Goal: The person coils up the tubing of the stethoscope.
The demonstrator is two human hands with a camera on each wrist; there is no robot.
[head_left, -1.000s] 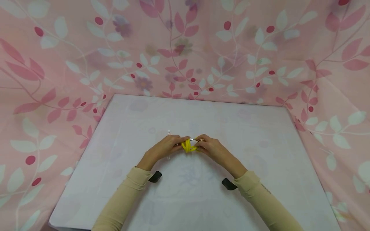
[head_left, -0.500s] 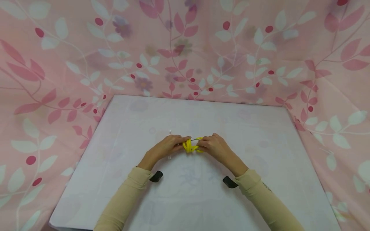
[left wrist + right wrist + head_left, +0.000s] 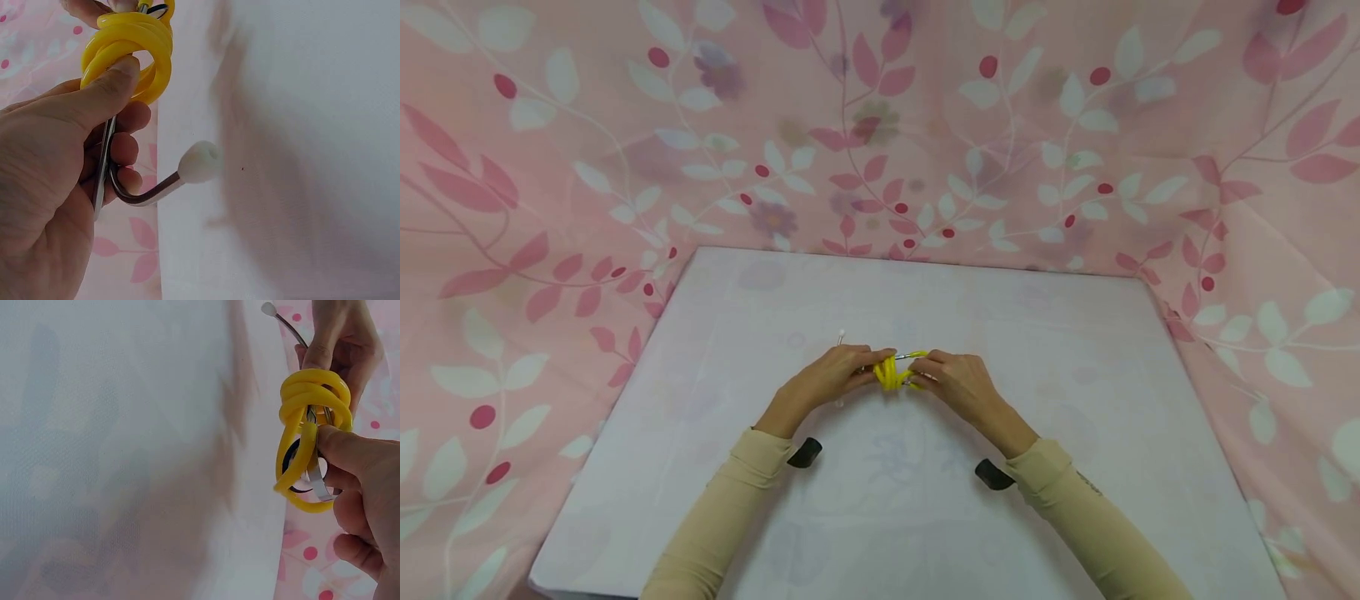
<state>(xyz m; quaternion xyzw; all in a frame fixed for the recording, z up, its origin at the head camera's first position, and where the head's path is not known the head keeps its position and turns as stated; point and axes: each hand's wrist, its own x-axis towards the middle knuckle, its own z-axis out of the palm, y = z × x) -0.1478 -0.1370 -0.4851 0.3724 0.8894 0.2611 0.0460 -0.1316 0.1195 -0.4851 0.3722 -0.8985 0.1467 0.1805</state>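
Note:
A stethoscope (image 3: 890, 373) with yellow tubing is held between both hands above the table. Its tubing (image 3: 315, 394) is wound in several loops around the metal ear tubes. My left hand (image 3: 823, 379) grips those metal tubes, its thumb pressed on the yellow loops in the left wrist view. One curved tube ends in a white ear tip (image 3: 199, 162) beyond the fingers. At the other end, my right hand (image 3: 958, 385) pinches the tubing beside the round chest piece (image 3: 320, 481), which has a dark rim. Fingers partly cover the chest piece.
A white-covered table (image 3: 880, 517) spreads under both arms. Pink floral cloth (image 3: 880, 125) hangs behind it and along both sides. A dark wrist mount (image 3: 805, 453) shows below the left wrist and another dark mount (image 3: 994, 474) below the right.
My right hand has drawn slightly to the right, so more yellow tubing and metal show between the hands. The left hand keeps its grip and has shifted only a little.

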